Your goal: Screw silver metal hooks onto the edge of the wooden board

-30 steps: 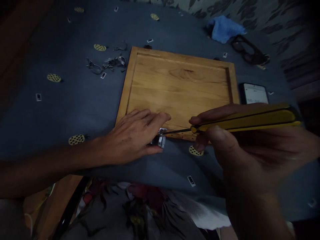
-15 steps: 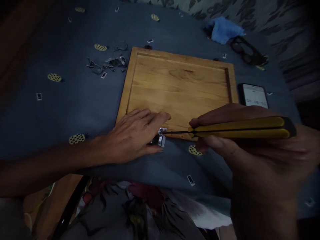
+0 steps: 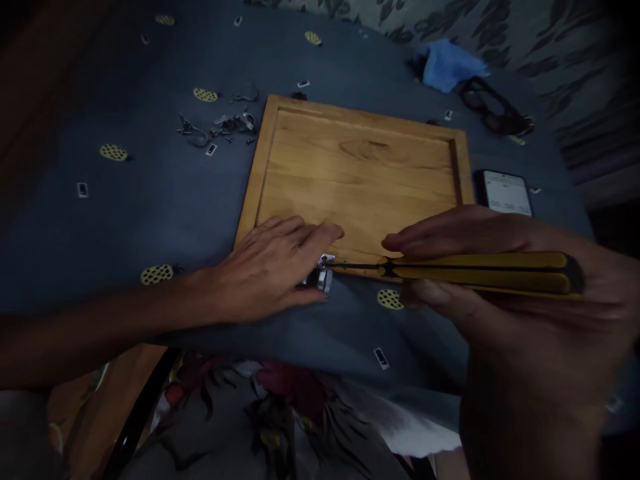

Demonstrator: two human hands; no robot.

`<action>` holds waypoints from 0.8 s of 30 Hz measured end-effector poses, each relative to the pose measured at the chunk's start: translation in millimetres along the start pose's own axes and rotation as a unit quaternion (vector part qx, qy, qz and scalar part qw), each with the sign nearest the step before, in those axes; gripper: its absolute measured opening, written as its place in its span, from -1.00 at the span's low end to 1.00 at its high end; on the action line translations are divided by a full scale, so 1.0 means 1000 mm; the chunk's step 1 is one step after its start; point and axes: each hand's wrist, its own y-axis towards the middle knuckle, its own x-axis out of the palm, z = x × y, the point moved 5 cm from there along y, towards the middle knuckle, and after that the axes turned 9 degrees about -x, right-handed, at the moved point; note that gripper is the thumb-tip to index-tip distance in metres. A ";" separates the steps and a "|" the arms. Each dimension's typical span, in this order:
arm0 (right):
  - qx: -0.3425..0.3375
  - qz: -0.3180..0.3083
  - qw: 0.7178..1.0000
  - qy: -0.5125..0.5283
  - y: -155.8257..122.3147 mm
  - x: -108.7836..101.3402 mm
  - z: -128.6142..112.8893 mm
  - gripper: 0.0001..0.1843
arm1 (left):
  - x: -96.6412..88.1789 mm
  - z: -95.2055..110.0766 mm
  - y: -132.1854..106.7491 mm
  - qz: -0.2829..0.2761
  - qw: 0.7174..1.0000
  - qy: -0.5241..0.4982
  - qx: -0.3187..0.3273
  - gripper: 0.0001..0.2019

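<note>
A shallow wooden tray-like box (image 3: 345, 170) with a raised rim lies on the cloth-covered table. At its near edge sits a small shiny metal latch (image 3: 325, 279). My left hand (image 3: 273, 270) rests palm down over that edge, its fingers on the wood and its thumb at the latch, gripping there. Part of the latch is hidden under the hand. In my right hand (image 3: 520, 320) is a screwdriver (image 3: 480, 272) with a yellow and black handle, held nearly level. Its thin shaft points left, and the tip meets the latch's small screw plate.
Loose metal latches and screws (image 3: 233, 123) lie left of the box. Beyond its right side are a phone (image 3: 506, 190) with a running timer, dark-framed glasses (image 3: 493, 107) and a blue cloth (image 3: 450, 65). The table's near edge borders my lap.
The screwdriver's handle has turned and its rear end dips slightly lower, with my right fingers shifted around it. My left hand stays at the latch. The view has moved a little.
</note>
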 end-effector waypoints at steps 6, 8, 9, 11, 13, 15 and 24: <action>0.048 -0.018 0.999 0.001 -0.005 0.001 0.000 -0.64 | -0.001 -0.001 0.000 -0.012 1.000 -0.002 -0.001 -0.46; 0.056 -0.045 0.997 0.030 -0.005 0.000 0.001 -0.57 | -0.002 0.000 0.000 -0.012 1.000 -0.001 -0.002 -0.47; 0.050 -0.049 0.997 0.042 -0.005 0.000 0.001 -0.58 | -0.002 0.000 0.000 -0.014 1.000 0.000 -0.005 -0.47; 0.025 -0.026 0.999 0.040 -0.003 0.000 0.000 -0.66 | -0.002 0.001 0.001 -0.020 1.000 0.001 -0.011 -0.46; -0.003 0.014 1.000 0.020 -0.001 0.001 -0.002 -0.71 | -0.002 0.001 0.001 -0.026 1.000 0.001 -0.017 -0.45; -0.021 0.036 0.999 0.011 0.001 0.004 -0.003 -0.68 | -0.003 0.002 0.002 -0.028 0.999 -0.001 -0.017 -0.44; 0.028 -0.058 0.997 0.038 -0.001 0.000 -0.002 -0.57 | -0.003 0.002 0.001 -0.034 0.999 0.004 -0.018 -0.44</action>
